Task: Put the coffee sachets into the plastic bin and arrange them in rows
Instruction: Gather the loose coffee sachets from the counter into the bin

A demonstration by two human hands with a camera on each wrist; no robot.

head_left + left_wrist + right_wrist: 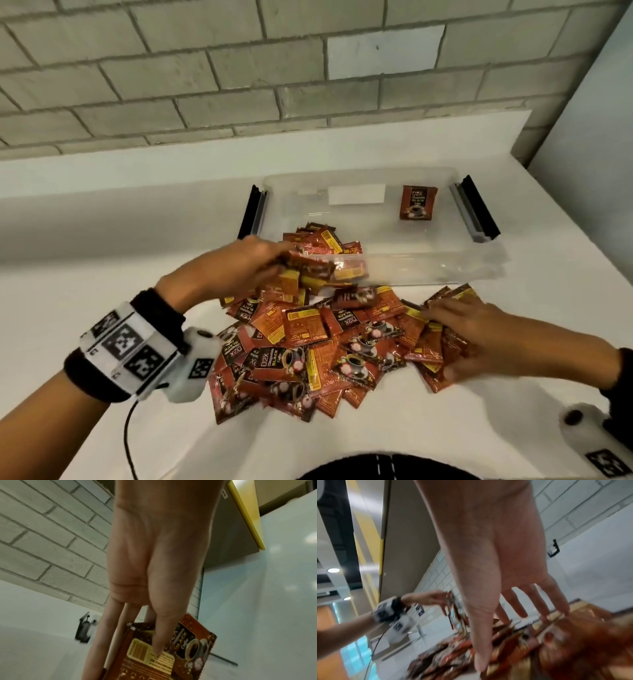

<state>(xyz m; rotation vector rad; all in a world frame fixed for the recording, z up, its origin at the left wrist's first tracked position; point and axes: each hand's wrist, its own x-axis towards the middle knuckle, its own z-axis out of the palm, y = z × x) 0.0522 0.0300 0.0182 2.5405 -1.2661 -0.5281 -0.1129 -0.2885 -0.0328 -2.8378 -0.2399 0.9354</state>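
From the head camera, a clear plastic bin (376, 219) with black latches at both ends sits on a white counter (102, 240) in front of a pale brick wall (205, 68). One coffee sachet (417, 202) leans upright against the bin's far right wall, and a small heap of sachets (318, 240) lies in its near left corner. A much larger pile of red-brown sachets (318, 346) is spread on the counter just near of the bin. The left hand (239, 263), with a marker-covered wrist unit (137, 349) strapped behind it, reaches over the bin's near left rim with a few sachets (308, 263) clamped between thumb and fingers. The right hand (486, 342) lies on the right side of the pile, fingers spread and bent over several sachets; whether it has actually gripped any cannot be told.

From the left wrist camera, the left hand's thumb (159, 642) presses the face of a held sachet (171, 653) while the fingers (106, 628) back it from behind. A black latch (84, 630) shows on the left.

From the right wrist camera, the picture is blurred. The right hand's fingers (539, 599) and thumb (481, 642) reach down, spread apart, onto the blurred pile (539, 649). To the left, the left hand (429, 599) holds its sachets up.
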